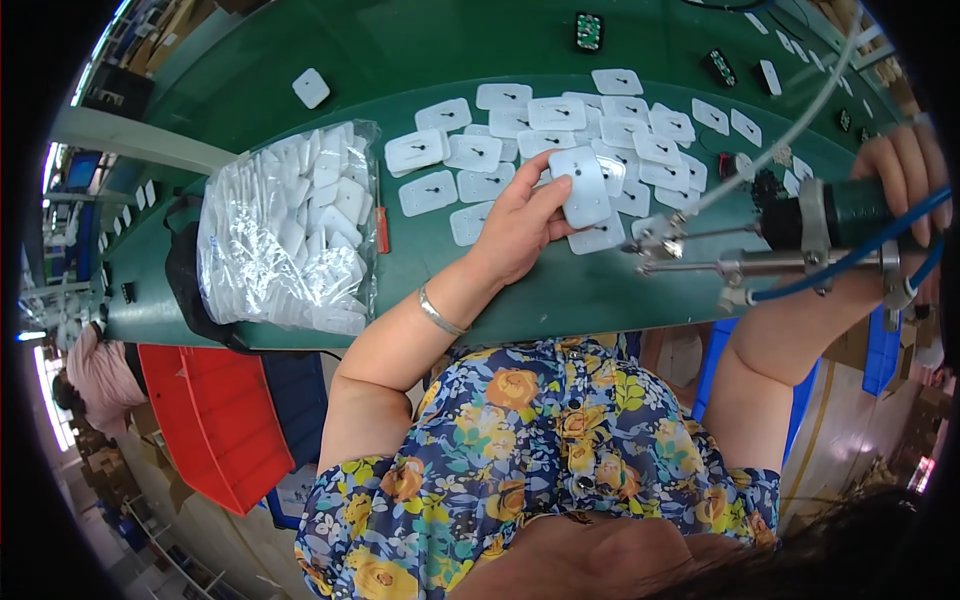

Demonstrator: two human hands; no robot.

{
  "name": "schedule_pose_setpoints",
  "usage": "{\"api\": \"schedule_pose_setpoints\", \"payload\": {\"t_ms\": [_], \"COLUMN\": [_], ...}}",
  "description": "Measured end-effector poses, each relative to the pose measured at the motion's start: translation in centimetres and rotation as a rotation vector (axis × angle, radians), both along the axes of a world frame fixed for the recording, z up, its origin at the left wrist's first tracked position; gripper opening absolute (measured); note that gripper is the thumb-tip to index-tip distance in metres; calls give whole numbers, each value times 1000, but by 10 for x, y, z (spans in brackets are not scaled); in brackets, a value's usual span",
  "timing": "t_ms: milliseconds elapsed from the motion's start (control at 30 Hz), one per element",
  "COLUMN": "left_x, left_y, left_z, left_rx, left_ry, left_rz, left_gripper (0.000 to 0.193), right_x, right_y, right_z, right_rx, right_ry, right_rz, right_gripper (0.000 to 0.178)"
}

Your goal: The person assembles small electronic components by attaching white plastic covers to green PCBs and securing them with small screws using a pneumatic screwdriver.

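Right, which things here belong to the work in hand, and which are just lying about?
Likely in the work:
white plate, in the left hand
loose white plates
dark cylindrical tool, at the right hand
clear bag of white pieces

Likely lying about:
red plastic bin
navy plastic bin

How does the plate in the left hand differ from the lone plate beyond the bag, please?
The left hand grips the held plate; the lone plate lies on the table. The held plate looks larger in view than the lone plate. Both are white with rounded corners.
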State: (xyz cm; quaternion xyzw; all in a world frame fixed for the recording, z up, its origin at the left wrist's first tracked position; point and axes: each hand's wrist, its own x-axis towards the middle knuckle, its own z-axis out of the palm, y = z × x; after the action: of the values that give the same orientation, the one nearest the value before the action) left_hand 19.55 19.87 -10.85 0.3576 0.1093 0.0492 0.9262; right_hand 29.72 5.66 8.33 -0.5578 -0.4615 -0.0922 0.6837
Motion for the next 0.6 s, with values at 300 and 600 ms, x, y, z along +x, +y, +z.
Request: {"api": "schedule_pose_setpoints", "payload": {"t_ms": [300, 600], "left_x": [-10, 15], "left_y": [12, 47], "left_z": [-9, -7], "left_rx": [182, 512], "left_ry": [-52, 94], "left_rz": [90, 164], "left_gripper": [39, 40], "right_x": [43, 60], "right_y": [-25, -32], "right_z": [3, 6], "right_rx": [56, 106], "right_ry": [61, 141], "right_rz": [232, 61], "right_gripper": [48, 54]}}
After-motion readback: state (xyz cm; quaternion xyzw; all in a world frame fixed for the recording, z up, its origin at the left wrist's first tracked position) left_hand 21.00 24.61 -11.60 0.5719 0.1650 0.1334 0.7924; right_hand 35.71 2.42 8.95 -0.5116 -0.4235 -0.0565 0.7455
